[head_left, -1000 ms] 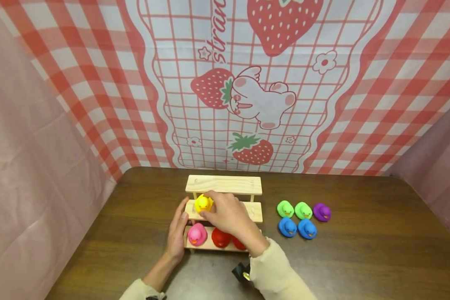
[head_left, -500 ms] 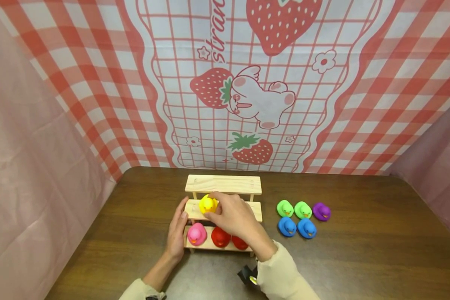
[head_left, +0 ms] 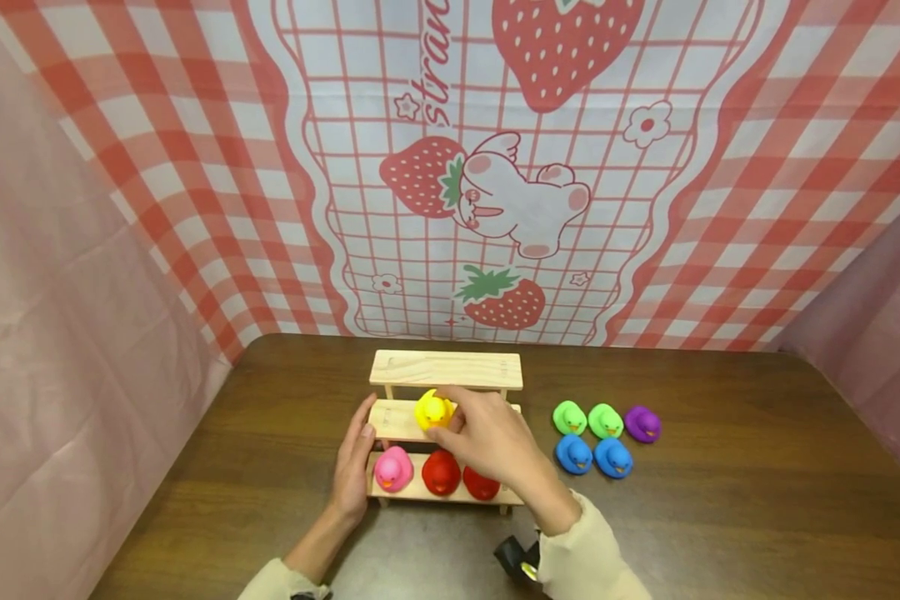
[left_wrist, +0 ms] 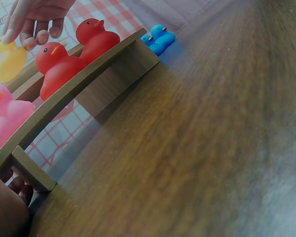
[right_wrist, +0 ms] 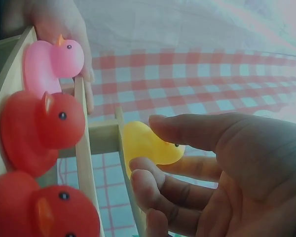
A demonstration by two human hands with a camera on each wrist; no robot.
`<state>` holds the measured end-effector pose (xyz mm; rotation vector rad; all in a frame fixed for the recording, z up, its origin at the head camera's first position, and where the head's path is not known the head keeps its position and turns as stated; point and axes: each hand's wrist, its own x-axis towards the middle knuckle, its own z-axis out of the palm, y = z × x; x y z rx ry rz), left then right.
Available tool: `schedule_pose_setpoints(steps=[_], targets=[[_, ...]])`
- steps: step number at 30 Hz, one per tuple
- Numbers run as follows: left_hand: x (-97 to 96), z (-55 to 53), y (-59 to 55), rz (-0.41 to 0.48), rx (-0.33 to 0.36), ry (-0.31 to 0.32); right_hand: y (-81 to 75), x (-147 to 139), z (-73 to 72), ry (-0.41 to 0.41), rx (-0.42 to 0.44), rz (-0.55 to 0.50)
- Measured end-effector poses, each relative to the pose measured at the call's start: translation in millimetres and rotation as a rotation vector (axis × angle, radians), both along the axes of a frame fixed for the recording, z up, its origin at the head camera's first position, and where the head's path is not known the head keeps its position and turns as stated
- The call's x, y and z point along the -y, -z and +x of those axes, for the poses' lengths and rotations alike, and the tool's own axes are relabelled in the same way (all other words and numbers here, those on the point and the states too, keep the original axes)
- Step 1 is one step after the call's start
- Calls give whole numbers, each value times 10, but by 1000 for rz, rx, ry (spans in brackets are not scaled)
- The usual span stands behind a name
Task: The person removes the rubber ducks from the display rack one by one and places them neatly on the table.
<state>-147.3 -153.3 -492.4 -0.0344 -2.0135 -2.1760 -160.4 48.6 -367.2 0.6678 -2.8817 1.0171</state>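
Brown tabletop (head_left: 705, 508), wooden rack (head_left: 446, 369), red-checked backdrop (head_left: 495, 192)

In the head view, your right hand (head_left: 489, 432) hid one side of the yellow duck (head_left: 431, 413), part of the middle shelf (head_left: 399, 420) and the top of the right-hand red duck (head_left: 482, 487). The black object (head_left: 509, 556) by your right sleeve (head_left: 588, 550) was partly hidden, too unclear to identify. The left wrist view's edge cropped your left hand (left_wrist: 5, 207) and the pink duck (left_wrist: 7, 121); the tabletop (left_wrist: 212, 158) there was blurred.
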Motion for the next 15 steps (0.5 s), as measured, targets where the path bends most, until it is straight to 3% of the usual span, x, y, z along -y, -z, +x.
schedule_pose_setpoints(steps=[15], targets=[[-5,4,-7,4,-10,-8,-16,-286,25,60,-10,25]])
